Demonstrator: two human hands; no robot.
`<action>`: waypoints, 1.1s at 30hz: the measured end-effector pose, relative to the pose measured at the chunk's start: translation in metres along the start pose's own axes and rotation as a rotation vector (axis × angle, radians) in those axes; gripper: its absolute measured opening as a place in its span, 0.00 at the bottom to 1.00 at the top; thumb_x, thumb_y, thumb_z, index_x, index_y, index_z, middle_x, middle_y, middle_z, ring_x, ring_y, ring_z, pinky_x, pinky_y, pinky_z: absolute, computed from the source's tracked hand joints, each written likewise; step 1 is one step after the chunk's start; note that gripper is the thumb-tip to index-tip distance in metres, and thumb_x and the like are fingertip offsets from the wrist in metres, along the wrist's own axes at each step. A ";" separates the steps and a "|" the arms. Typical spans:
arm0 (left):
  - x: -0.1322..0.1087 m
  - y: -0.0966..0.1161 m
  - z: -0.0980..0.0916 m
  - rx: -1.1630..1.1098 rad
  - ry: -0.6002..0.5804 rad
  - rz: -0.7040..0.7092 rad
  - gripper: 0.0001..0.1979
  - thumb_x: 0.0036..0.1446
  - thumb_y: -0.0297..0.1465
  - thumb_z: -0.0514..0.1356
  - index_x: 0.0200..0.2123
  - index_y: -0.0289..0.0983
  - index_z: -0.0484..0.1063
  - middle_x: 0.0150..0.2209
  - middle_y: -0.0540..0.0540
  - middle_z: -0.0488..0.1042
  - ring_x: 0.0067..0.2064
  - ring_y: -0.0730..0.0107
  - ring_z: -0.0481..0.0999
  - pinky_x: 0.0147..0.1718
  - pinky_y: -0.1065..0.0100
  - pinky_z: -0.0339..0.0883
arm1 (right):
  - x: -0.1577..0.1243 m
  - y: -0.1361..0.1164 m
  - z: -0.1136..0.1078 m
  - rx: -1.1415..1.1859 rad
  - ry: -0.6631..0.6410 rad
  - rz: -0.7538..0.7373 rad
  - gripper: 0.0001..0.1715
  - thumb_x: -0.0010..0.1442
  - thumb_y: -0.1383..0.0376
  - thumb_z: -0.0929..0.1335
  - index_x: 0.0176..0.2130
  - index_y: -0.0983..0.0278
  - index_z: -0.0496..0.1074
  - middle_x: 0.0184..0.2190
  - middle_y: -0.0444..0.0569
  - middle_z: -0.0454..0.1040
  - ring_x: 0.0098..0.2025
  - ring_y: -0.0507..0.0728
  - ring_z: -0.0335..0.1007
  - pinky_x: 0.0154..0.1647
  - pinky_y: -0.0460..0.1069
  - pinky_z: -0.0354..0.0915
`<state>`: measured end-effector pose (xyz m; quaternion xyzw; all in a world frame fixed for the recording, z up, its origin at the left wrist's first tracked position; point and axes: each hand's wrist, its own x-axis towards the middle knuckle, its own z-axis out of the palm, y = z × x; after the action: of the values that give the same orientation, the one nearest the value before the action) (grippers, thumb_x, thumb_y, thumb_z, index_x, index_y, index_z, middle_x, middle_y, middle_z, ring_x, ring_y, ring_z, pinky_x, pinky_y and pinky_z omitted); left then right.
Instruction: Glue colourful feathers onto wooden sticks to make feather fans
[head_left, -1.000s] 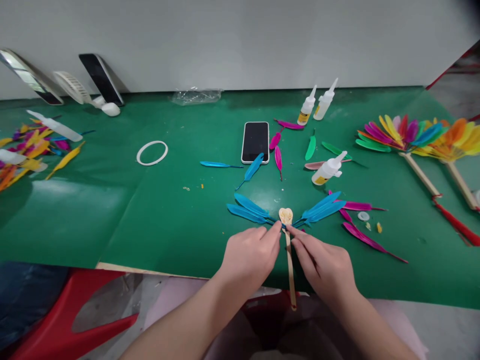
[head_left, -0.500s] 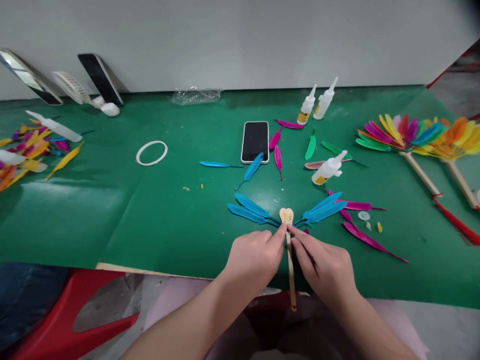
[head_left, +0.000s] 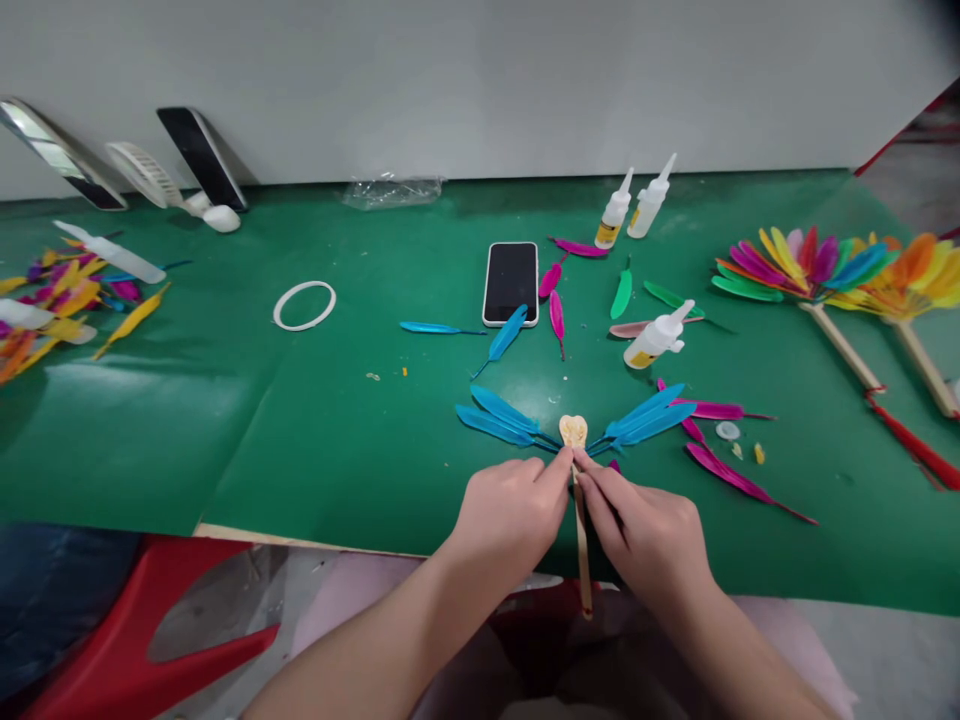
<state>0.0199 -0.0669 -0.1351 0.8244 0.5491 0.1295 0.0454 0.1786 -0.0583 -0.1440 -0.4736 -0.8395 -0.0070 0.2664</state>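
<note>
At six o'clock on the counter (head_left: 315, 440), the wooden stick (head_left: 582, 545) is pinched just below its heart-shaped head (head_left: 573, 431) by the closed grips of the left hand (head_left: 510, 510) and right hand (head_left: 649, 530), likely so the blue feathers (head_left: 499, 418), fanned toward ten and two o'clock, are held against it.

Bright, even light from above, no hard shadows. Left hand (head_left: 510, 510) and right hand (head_left: 645, 530) cast only a faint soft shadow on the green table cover (head_left: 375, 440) right beneath them. The wooden stick (head_left: 580, 530) between them is sharp. There's a broad pale glare patch on the cover well left of the left hand. Wide-angle bend: far table edge bows, forearms stretch. Dark vignette far up-right of the right hand.
</note>
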 end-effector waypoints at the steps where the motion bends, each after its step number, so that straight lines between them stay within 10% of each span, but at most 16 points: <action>1: 0.000 0.000 0.000 -0.002 0.000 -0.001 0.15 0.61 0.31 0.50 0.49 0.37 0.69 0.25 0.49 0.74 0.26 0.68 0.75 0.23 0.71 0.65 | 0.000 0.000 0.000 -0.008 -0.003 0.000 0.14 0.61 0.65 0.62 0.40 0.66 0.76 0.26 0.44 0.78 0.16 0.45 0.66 0.18 0.44 0.53; 21: 0.006 0.002 -0.011 0.073 -0.150 0.020 0.16 0.59 0.30 0.52 0.51 0.36 0.67 0.23 0.51 0.74 0.25 0.67 0.75 0.20 0.69 0.62 | 0.004 -0.002 -0.004 0.038 -0.022 0.033 0.17 0.63 0.64 0.60 0.38 0.64 0.76 0.15 0.40 0.72 0.13 0.45 0.62 0.16 0.45 0.49; 33: 0.004 0.002 -0.003 0.032 -0.049 0.012 0.14 0.60 0.30 0.52 0.48 0.35 0.69 0.23 0.50 0.74 0.25 0.68 0.74 0.21 0.70 0.63 | 0.002 -0.001 -0.003 0.067 -0.049 0.070 0.16 0.63 0.63 0.60 0.39 0.63 0.75 0.18 0.40 0.74 0.15 0.46 0.65 0.16 0.44 0.51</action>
<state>0.0223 -0.0643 -0.1307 0.8312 0.5448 0.1009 0.0450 0.1784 -0.0579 -0.1407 -0.4936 -0.8284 0.0419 0.2615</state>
